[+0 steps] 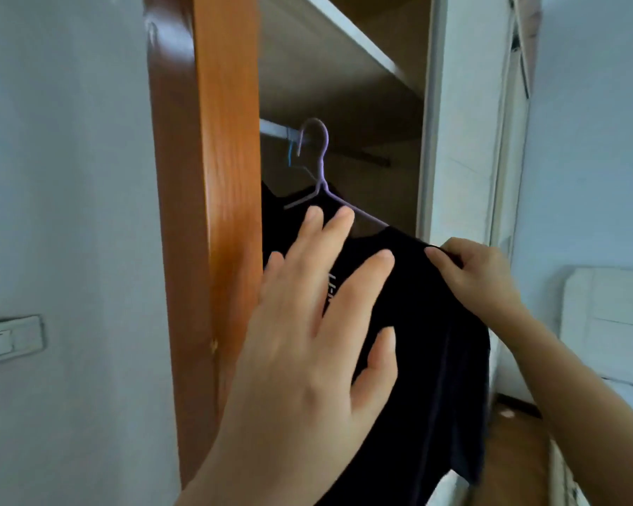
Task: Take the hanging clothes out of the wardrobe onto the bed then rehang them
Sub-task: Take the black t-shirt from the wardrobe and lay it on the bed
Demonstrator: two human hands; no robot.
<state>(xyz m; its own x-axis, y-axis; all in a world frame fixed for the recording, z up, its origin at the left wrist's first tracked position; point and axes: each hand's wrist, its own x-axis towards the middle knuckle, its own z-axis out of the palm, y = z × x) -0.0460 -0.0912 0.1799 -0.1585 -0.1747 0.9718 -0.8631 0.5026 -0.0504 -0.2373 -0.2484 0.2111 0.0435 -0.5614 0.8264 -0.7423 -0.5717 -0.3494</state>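
I see right hand [479, 275] pinching black shirt [417, 341] shoulder, left hand [307, 341] spread, empty; purple hanger [323, 169] hook maybe on rail [275, 131]; task looks unfinished.

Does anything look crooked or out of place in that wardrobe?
Yes, the lilac hanger sits askew: one arm slopes down to where the right hand pinches the black shirt at the shoulder, and part of the wire shows bare above the neckline. Whether its hook is over the rail is unclear.
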